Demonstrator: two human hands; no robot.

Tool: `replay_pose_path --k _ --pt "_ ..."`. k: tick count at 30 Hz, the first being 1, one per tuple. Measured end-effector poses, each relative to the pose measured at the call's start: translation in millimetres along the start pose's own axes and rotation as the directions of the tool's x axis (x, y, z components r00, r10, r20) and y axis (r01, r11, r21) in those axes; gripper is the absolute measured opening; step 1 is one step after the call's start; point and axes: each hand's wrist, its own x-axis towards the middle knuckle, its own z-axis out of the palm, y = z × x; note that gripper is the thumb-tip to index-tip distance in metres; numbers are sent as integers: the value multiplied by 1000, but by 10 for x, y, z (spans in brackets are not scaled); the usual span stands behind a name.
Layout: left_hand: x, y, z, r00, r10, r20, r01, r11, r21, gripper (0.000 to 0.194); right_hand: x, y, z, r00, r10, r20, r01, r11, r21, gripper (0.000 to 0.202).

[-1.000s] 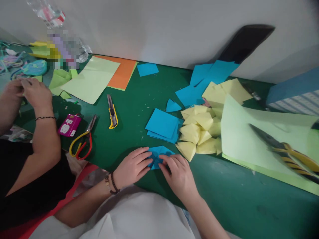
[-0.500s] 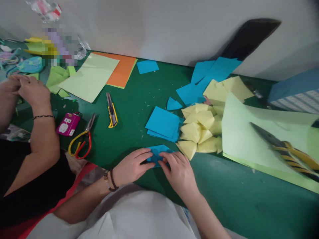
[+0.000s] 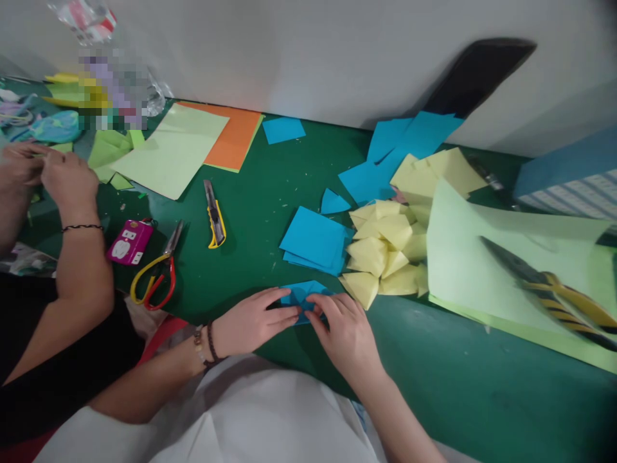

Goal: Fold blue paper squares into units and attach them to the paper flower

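Observation:
A sheet of blue paper, partly folded with creases showing, lies on the green table close in front of me. My left hand holds it from the left, fingers fairly straight and their tips on the paper. Bent fingers of my right hand pinch the paper's right part, thumb near the front edge. My hands cover both ends of the sheet. Just behind is a stack of blue paper squares, and a small folded blue piece sits beyond it. Folded pale yellow paper pieces are heaped to the right.
Pliers rest on light green sheets at right. Left of centre lie a yellow utility knife, scissors and a pink box. Another person's hands work at far left. A wall bounds the table's back.
My left fingers have shifted slightly on the blue paper, the lower ones reaching a little farther right. The right hand keeps its pinch. The whole view has moved very slightly.

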Motion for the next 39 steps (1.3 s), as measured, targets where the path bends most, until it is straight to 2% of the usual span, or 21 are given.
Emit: replay_pose_path --k 3,7,10,12,15,18,23,29,31,35,39 --pt "26 0 -8 999 6 40 -7 1000 16 27 -2 -1 13 1000 4 -4 -4 1000 -8 13" --pt "68 13 -18 1000 -31 -2 31 999 -23 26 -39 -27 -20 998 -9 -70 7 1000 -19 14" --pt "90 24 -36 999 -31 -31 30 999 -35 25 -147 -102 -101 989 -24 -143 32 998 51 16" --pt "97 31 -50 999 -16 -41 14 999 -41 25 -248 -179 -151 993 -20 -116 36 989 141 15" --pt "98 40 -66 997 -47 -61 43 997 -58 24 -383 -289 -163 999 31 15 -34 966 258 14" --pt "96 46 -75 993 -90 -75 84 994 -70 25 -447 -339 -108 994 81 77 -100 950 296 15" --pt "90 38 -80 994 -78 -77 72 995 -72 25 -473 -305 -62 983 165 84 -183 932 313 14" --pt "63 1 -60 997 -66 -48 62 994 -94 24 -575 -129 -200 948 319 16 -311 911 271 12" --pt "50 -20 -52 997 -63 -36 59 992 -107 25 -580 -89 -228 953 301 -30 -287 931 224 11" --pt "24 -68 -46 999 -44 -14 42 990 -134 26 -441 -109 -153 976 145 -162 -136 988 66 9" --pt "12 -79 -56 998 -62 23 65 985 -160 36 -234 -151 7 991 22 -129 -31 997 -69 17"
